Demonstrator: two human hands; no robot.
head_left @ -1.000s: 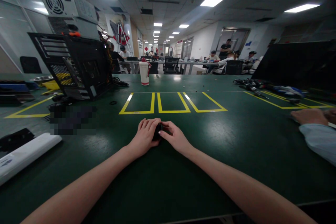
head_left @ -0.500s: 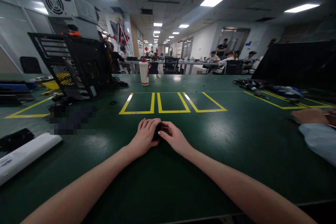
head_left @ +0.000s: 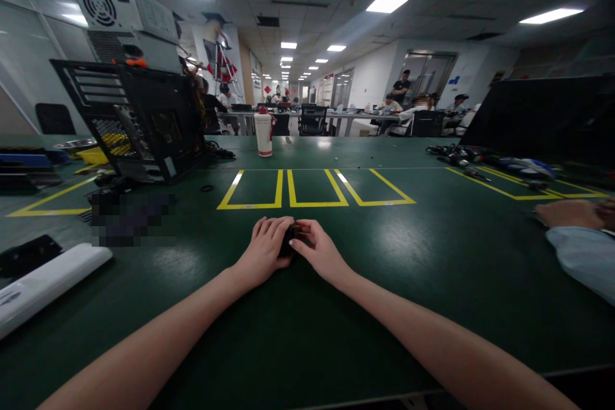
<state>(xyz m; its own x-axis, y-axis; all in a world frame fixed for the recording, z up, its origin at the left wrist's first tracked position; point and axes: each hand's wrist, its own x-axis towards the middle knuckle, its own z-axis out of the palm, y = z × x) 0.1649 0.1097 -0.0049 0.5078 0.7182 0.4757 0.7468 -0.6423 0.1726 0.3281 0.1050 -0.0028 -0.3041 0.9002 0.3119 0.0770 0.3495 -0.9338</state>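
My left hand (head_left: 266, 245) is wrapped round a small black object (head_left: 287, 243) just in front of the yellow-taped boxes. Most of that object is hidden under my fingers, so its kind cannot be made out. My right hand (head_left: 318, 248) meets it from the other side, thumb and fingertips closed at its right end. Something small and lighter shows between the right fingertips, too small to name. Both hands rest low over the green tabletop (head_left: 307, 339).
Left stand an opened computer case (head_left: 158, 118), a power supply (head_left: 120, 6) and a white bar-shaped item (head_left: 52, 285). A white bottle (head_left: 264, 134) stands beyond the yellow tape (head_left: 318, 204). At right are cables (head_left: 461, 157), a dark monitor-like panel (head_left: 542, 112) and another person's hand (head_left: 569, 213).
My hands stay in nearly the same place; the right fingertips have shifted slightly at the black object. In the background, a person now shows on the ladder.
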